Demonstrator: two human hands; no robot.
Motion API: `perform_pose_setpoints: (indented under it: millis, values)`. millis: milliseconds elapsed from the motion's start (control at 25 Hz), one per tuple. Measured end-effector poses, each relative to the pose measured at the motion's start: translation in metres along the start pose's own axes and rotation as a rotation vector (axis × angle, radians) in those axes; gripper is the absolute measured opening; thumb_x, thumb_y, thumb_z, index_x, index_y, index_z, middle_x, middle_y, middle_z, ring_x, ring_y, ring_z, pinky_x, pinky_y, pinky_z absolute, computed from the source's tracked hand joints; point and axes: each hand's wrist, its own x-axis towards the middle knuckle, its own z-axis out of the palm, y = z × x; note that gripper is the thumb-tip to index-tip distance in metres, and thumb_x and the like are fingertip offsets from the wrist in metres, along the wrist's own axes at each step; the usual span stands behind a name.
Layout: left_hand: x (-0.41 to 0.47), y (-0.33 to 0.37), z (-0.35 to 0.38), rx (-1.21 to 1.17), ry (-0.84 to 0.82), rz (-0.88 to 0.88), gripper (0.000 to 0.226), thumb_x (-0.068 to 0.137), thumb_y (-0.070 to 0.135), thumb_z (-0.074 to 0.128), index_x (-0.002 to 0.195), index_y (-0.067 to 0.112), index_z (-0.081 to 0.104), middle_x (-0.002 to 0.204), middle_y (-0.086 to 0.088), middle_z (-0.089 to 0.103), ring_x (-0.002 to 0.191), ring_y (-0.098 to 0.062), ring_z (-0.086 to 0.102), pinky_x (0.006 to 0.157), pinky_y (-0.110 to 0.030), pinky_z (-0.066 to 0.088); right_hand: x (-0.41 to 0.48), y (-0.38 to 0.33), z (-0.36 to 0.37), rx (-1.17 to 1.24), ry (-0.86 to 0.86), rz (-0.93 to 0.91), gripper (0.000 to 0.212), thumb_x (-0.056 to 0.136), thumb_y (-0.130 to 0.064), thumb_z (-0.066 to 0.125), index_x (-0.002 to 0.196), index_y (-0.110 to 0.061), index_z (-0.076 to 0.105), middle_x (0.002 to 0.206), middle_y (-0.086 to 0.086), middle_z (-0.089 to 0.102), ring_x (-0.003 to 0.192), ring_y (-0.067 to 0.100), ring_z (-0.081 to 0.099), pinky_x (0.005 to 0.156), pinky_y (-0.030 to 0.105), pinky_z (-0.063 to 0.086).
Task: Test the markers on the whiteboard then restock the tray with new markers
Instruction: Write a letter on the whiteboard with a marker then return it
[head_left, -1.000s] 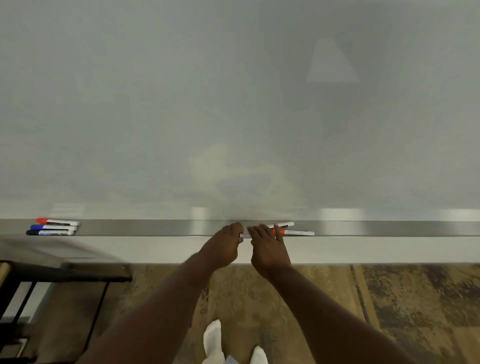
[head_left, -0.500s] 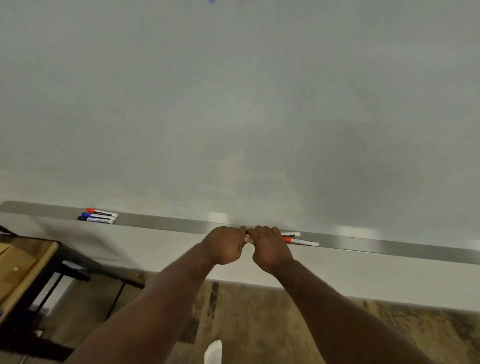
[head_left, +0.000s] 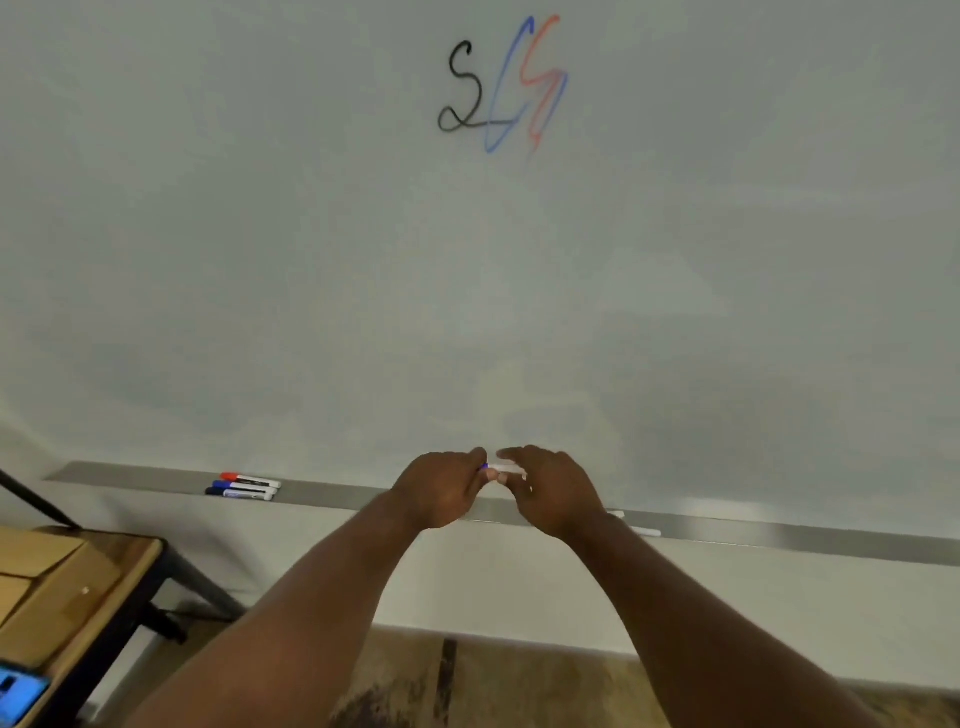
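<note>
**Now: both hands on one marker above the tray**

Head view, the only one. Left hand (head_left: 441, 491) and right hand (head_left: 550, 488) met in front of the whiteboard (head_left: 727, 260), just above the metal tray (head_left: 337, 491). Between them was one marker (head_left: 508, 469), lying roughly level. Left fingers were curled and pinched its blue end. Right fingers were curled round the white barrel. So both hands were closed on the same marker, neither free. This looked like a two-hand cap grip, one hand per end, for a straight pull or push. Whether the cap was coming off or going on, I could not tell.

Black, blue and red scribbles (head_left: 498, 88) sat high on the board, so testing seemed at least partly done. The marker was held low, well apart from them.

Three markers (head_left: 244, 486) lay side by side on the left of the tray, red, blue and a dark one, well clear of the hands. Other markers (head_left: 644, 531) lay on the tray behind the right wrist, mostly hidden, only white ends showing. That wrist blocked them, so I got no count or colour.

A wooden table (head_left: 62, 577) stood lower left, with a phone (head_left: 18, 693) at the frame edge, screen lit. Nothing stood between the hands and the board.
</note>
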Motion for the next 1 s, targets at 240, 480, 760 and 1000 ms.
perform_pose_setpoints:
  millis: [240,480,760,1000]
  values:
    - [-0.009,-0.048,-0.060,-0.073,0.179,0.002,0.037,0.102,0.056,0.030,0.088,0.024,0.044,0.069,0.007,0.050,0.058,-0.014,0.049,0.052,-0.032,0.040,0.038,-0.075,-0.026,0.927,0.281,0.449,0.017,0.083,-0.017,0.081,0.094,-0.007,0.072,0.073,0.005,0.069,0.062,0.021,0.064,0.059,0.032,0.055]
    - [0.000,-0.088,-0.132,-0.122,0.515,0.123,0.022,0.101,0.015,0.047,0.118,0.015,0.060,0.104,-0.001,0.062,0.093,-0.022,0.061,0.072,-0.034,0.051,0.057,-0.132,-0.044,1.240,0.657,0.570,0.011,0.090,-0.008,0.070,0.098,0.000,0.071,0.071,0.011,0.061,0.059,0.020,0.055,0.058,0.033,0.053]
    - [0.077,-0.099,-0.283,0.100,0.963,0.338,0.045,0.101,0.002,0.041,0.146,0.003,0.043,0.155,-0.014,0.038,0.147,-0.030,0.028,0.122,-0.045,0.022,0.078,-0.148,-0.114,1.104,0.891,0.394,0.005,0.093,-0.010,0.069,0.094,-0.005,0.070,0.070,0.010,0.062,0.054,0.017,0.055,0.056,0.034,0.051]
    - [0.136,-0.087,-0.362,0.209,1.020,0.298,0.054,0.101,0.002,0.033,0.154,0.008,0.027,0.163,-0.011,0.020,0.152,-0.029,0.011,0.124,-0.042,0.004,0.120,-0.153,-0.188,1.007,1.014,0.194,0.017,0.086,-0.012,0.076,0.095,-0.003,0.065,0.087,0.025,0.065,0.056,0.023,0.055,0.055,0.034,0.050]
